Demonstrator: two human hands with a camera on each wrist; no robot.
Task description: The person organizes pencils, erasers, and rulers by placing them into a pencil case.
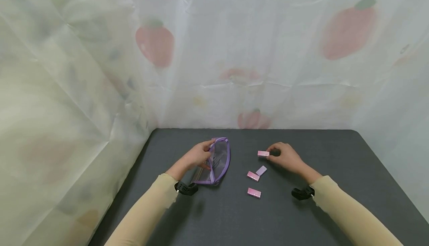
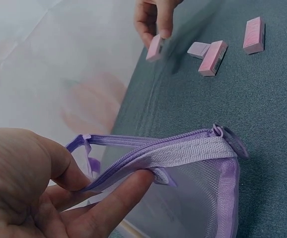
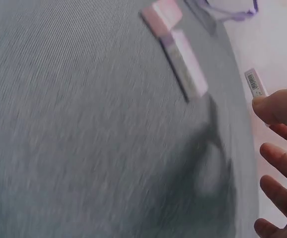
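Nearest me on the dark table (image 1: 301, 220) lies one pink eraser (image 1: 254, 192), then a second pink one (image 1: 253, 176) touching a lilac one (image 1: 261, 170) just beyond it. All three sit loose between my two arms.

Further out on my left, the mesh pouch (image 1: 218, 162) rests on the table with its purple zip edge lifted. It looks soft and floppy, light enough that it would sag anywhere but along the stitched zipper band, so I judge that band is the place to hold it. My left hand (image 1: 197, 155) is grasping just there: in the left wrist view the thumb and fingers (image 2: 116, 198) pinch the zipper tape and hold the mouth apart.

At about the same depth on my right, my right hand (image 1: 285, 155) pinches a fourth eraser block (image 1: 263, 153) by its end, at or just above the table. Small, stiff and light, I'd guess, maybe slick in its wrapper, so a fingertip pinch across the short sides suits it. The right wrist view is blurred, yet shows the thumb on the block while the other fingers hang loose
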